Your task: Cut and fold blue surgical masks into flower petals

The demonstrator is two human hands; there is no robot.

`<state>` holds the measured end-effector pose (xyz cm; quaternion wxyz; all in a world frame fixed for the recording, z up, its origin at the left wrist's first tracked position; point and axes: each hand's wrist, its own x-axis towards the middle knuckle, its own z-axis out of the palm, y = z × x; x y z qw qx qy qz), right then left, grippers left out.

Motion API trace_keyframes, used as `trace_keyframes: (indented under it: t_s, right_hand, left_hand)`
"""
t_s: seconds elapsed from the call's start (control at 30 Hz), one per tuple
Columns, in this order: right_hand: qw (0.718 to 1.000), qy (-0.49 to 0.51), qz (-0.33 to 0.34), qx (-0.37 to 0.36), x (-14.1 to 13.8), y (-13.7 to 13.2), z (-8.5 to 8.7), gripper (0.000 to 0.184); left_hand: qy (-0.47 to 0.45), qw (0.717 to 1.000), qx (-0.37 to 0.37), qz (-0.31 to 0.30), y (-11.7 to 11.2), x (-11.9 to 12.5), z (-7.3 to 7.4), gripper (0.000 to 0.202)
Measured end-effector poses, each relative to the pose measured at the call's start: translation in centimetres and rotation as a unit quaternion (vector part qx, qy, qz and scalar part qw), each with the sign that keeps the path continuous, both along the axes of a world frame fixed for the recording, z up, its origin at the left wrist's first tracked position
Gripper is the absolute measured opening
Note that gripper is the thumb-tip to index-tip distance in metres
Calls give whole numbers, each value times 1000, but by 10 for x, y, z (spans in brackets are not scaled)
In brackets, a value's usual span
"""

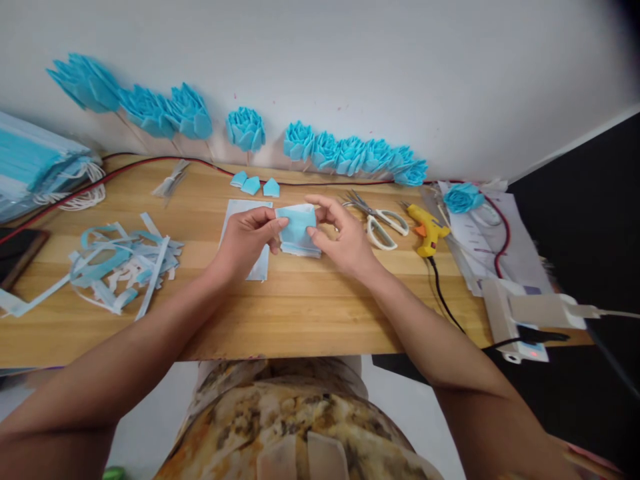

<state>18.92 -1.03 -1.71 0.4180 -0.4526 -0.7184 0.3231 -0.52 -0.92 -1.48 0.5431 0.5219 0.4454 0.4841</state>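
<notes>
One blue piece (297, 232) in left hand (246, 237); right hand (346, 239) on it

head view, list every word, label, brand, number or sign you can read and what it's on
No text can be read in this view.
Papers at the right: purplish marks, too small and blurred to read.
Yellow glue gun: no legible label.
White power strip: no legible lettering.
Held light-blue piece: no writing visible.
</notes>
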Motion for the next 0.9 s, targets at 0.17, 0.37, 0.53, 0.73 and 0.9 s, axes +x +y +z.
trace_keyframes:
  t_s: [0.17,0.37,0.53,0.73,0.9]
  right_hand:
    - [999,27,17,-15,-1,1,-1,47]
    - [992,97,47,-67,-1,5,-8,47]
    - [986,123,65,-92,-1,5,-12,48]
    - [986,115,76,-89,-1,5,-12,50]
    - [992,78,68,-68,-2,3,-6,48]
  left_hand:
    - [-113,992,-37,-38,3,3,-10,32]
    - [-154,985,-39,-64,5,6,-15,32]
    - [-125,989,-40,-61,6,5,-14,38]
    - [-51,997,-29,-43,4,4,-8,29]
    - [-6,1000,18,-18,0,3,-5,22]
